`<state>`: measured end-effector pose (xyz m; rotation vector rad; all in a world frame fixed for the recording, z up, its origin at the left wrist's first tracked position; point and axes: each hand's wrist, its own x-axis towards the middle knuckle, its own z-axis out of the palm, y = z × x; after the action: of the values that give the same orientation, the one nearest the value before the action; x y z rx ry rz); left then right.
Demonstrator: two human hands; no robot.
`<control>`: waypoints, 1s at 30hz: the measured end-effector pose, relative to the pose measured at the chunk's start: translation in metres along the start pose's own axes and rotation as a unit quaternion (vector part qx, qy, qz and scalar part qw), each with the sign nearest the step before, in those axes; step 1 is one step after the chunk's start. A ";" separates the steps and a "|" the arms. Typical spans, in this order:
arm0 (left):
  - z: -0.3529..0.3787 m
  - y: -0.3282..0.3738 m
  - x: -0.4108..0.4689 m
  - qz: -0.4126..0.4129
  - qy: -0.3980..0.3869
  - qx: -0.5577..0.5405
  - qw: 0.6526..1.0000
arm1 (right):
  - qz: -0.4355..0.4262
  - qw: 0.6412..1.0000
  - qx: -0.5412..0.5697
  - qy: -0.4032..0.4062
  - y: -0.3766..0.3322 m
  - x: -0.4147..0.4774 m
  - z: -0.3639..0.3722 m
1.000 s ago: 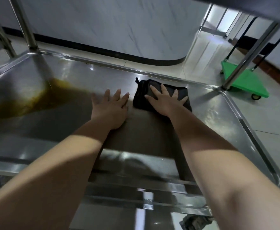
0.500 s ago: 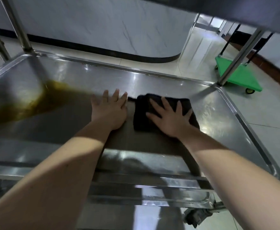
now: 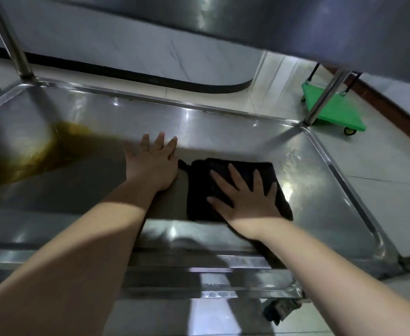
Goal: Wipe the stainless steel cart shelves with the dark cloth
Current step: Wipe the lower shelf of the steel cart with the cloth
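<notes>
The stainless steel cart shelf (image 3: 223, 127) is a shallow tray of brushed, reflective metal with a raised rim and rounded corners. Judged from its surface, wiping is at an early-to-middle stage. The metal to the right of the right hand's fingers (image 3: 238, 177) looks bright with faint streaks. A broad yellow-brown stain (image 3: 61, 151), irregular in outline and translucent, lies well to the left of the left hand's fingers (image 3: 160, 144) and clear of the cloth. That stain and the left half of the shelf remain to be done. Only the underside of the upper shelf (image 3: 296, 25) shows above, so its condition cannot be told.

The dark cloth (image 3: 199, 190) is folded into a thick, soft, roughly square pad. It lies flat on the shelf directly beneath the right fingers, near the front rim. A small tab at its far-left corner reaches almost to the left hand.

The right hand (image 3: 245, 204) lies palm down on the cloth, fingers straight and spread. It presses the cloth and grasps nothing.

The left hand (image 3: 151, 166) rests flat on bare metal just beside the cloth, fingers straight. It holds nothing.
</notes>
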<state>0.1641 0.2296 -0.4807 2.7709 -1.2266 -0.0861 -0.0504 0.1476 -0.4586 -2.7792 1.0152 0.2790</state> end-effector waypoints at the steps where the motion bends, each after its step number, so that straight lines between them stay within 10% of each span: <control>1: 0.000 0.000 0.000 0.001 0.000 -0.001 1.000 | -0.013 1.000 -0.002 -0.005 -0.002 -0.026 0.006; 20: 0.000 0.002 0.000 0.001 0.008 0.004 1.000 | 0.133 0.990 0.040 0.023 0.016 0.157 -0.043; 30: -0.006 0.002 0.001 -0.004 -0.037 0.002 0.999 | 0.031 1.000 0.000 -0.004 0.008 -0.017 0.005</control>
<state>0.1636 0.2282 -0.4746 2.7998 -1.2326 -0.1888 -0.0687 0.1535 -0.4601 -2.7479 1.1015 0.2983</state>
